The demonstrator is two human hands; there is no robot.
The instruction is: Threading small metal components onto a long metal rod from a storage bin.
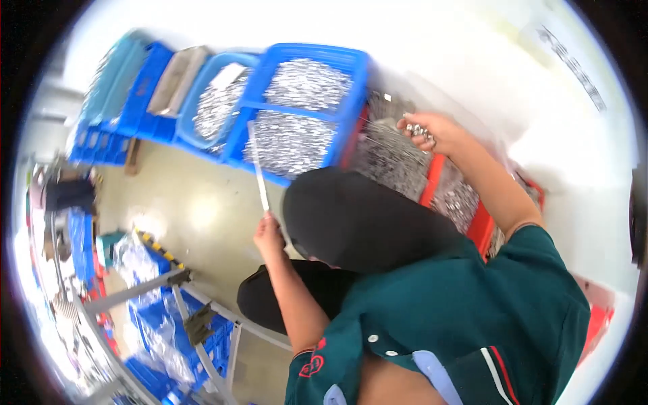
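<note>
My left hand (271, 237) is closed round the lower end of a long, thin whitish strip (258, 167). The strip points away from me, its far end overlapping the blue divided bin (364, 74). Small shiny metal parts (418, 132) lie in the curled fingers of my right hand (440, 133), at the right. That hand is above a red bin (434, 177) holding a heap of grey metal parts (391, 158). A thin wire-like line stretches left from near the right fingertips; what it is I cannot tell.
Left of the divided bin stand a lighter blue tub (185, 121) of metal pieces, a beige tray (177, 82) and more blue crates (100, 140). A grey metal frame (128, 292) rises at the lower left, near blue crates with clear plastic. A white wall runs behind.
</note>
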